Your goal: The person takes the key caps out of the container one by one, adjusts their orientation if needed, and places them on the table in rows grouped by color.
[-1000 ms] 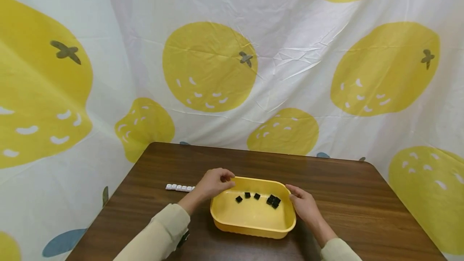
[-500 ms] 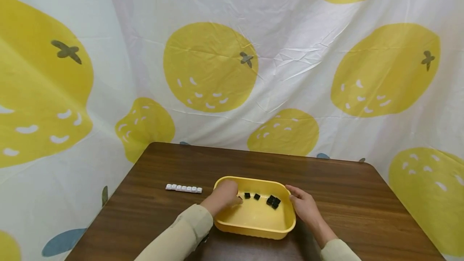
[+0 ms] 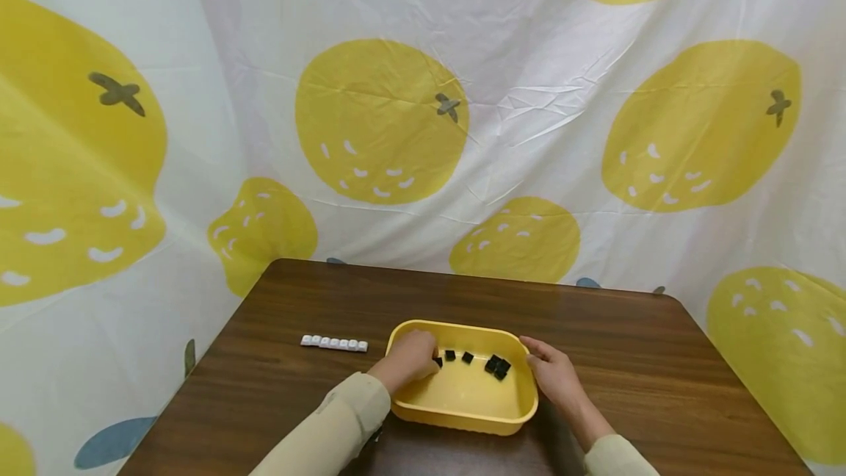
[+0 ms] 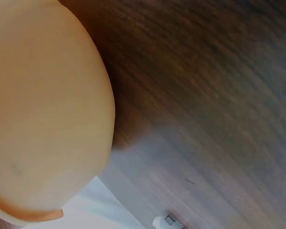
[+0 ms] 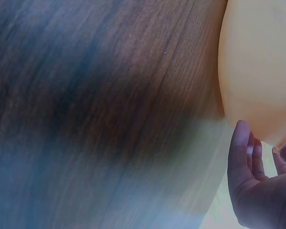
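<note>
A white cloth (image 3: 529, 145) is hung behind the table (image 3: 661, 358) and along its left and right sides. It is printed with large yellow lemons (image 3: 383, 145), which are marked with small white dashes; on some, a grey stem (image 3: 447, 106) is drawn. Blue-grey leaves (image 3: 115, 443) are scattered lower down. The cloth is crossed by wrinkles (image 3: 548, 105), where light is caught in bright streaks. The table is finished in dark brown wood grain, and its far corners are rounded. In both wrist views, its top is partly washed by bluish sheen.
</note>
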Demonstrator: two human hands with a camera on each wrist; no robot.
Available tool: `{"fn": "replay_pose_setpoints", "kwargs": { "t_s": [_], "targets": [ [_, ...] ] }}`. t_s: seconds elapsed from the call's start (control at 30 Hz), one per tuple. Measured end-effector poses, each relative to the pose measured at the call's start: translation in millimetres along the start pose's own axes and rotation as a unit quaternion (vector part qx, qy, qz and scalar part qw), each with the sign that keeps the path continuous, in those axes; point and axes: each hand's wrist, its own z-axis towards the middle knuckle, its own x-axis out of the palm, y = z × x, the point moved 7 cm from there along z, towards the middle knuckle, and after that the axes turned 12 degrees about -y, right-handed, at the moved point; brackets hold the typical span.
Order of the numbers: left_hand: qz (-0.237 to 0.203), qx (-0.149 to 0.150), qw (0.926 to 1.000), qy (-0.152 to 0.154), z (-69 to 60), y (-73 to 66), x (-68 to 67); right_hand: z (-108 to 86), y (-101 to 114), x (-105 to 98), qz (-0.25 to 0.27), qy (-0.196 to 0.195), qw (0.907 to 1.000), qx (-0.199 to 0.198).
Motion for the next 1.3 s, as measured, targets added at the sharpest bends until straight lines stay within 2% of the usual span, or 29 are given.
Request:
{"fn": "replay_pose_setpoints", "kwargs": {
  "t_s": [0.1,0.27,0.47,0.63,0.73,1.07,1.3],
  "targets": [
    [-0.01,-0.004,0.9999,0.002,0.2,0.2,-1.1,0.1,1,0,-0.004,0.001,1.0,-0.001],
    [-0.069,-0.01,0.9975,-0.015,3.5,2.3,-3.9,-0.3,1,-1,-0.006,0.001,1.0,0.003],
    [-0.13,0.015,0.9902,-0.048,8.0,3.0,-12.7,-0.2,1,-1,-0.014,0.002,0.9999,-0.001],
    [-0.151,0.033,0.9845,-0.082,8.4,3.0,-21.0,-0.4,1,-1,-0.009,0.002,1.0,0.002],
    [-0.166,0.031,0.9813,-0.093,7.5,2.8,-24.8,-0.8,0,-1,0.001,0.004,0.9999,0.014],
    [-0.178,0.04,0.9768,-0.113,0.0,2.8,-36.3,0.5,-7,-2,0.048,0.008,0.9972,0.057],
    [-0.218,0.019,0.9694,-0.113,-4.5,8.0,-41.4,1.1,-13,0,0.071,0.029,0.9931,0.088]
  ]
}}
